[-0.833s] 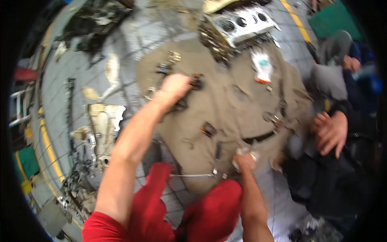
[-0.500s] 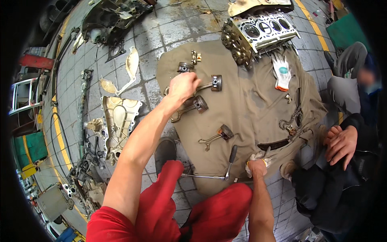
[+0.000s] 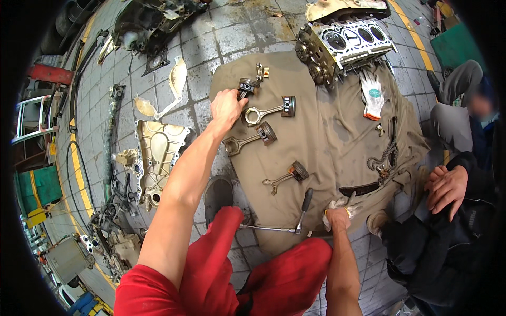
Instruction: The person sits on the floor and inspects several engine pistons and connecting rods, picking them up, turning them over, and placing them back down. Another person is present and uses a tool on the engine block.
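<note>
On the brown cloth (image 3: 327, 145), pistons (image 3: 288, 106) with rods (image 3: 271, 110)

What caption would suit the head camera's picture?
Left hand gripping a piston, three more pistons on brown cloth, right hand holding a whitish glove.

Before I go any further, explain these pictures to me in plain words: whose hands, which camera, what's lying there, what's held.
There is no machine at work here, just a person's bare hands. A wide fisheye camera on their head looks down, so straight edges bend.

The left hand grips a piston by its rod. The right hand clutches something whitish, perhaps a glove.

On the brown cloth lie three more pistons, a white glove, a chain and a ratchet. An engine block sits at its far edge.

The hands at right are another person's.
</note>
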`<state>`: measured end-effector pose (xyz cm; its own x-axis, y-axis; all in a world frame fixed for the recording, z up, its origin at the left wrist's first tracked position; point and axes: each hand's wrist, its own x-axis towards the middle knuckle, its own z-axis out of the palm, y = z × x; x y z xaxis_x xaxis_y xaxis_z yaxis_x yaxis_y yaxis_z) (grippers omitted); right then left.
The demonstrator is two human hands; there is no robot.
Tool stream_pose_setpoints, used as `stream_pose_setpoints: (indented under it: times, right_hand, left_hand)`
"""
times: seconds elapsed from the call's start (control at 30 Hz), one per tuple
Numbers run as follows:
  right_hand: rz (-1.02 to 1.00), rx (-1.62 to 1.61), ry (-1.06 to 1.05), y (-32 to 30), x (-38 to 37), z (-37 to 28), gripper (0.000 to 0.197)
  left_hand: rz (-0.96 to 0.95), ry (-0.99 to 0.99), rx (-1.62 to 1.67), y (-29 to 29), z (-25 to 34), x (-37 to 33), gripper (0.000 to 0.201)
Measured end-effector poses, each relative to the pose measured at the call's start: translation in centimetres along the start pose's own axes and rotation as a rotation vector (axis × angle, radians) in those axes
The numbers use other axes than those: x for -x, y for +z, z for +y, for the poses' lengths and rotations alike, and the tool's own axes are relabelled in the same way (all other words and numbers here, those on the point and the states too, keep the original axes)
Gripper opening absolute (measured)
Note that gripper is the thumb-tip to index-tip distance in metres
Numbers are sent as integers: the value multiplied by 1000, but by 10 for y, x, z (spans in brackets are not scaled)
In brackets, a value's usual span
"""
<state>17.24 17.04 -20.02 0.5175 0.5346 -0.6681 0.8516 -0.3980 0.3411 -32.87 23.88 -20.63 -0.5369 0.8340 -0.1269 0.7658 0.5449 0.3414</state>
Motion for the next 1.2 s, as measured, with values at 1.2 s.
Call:
stream_pose_setpoints:
  times: [1.2]
  right_hand:
    - [23,-12,-60,5,-6,3,45]
  left_hand:
    - [-481,252,1498,-170,70,144,34]
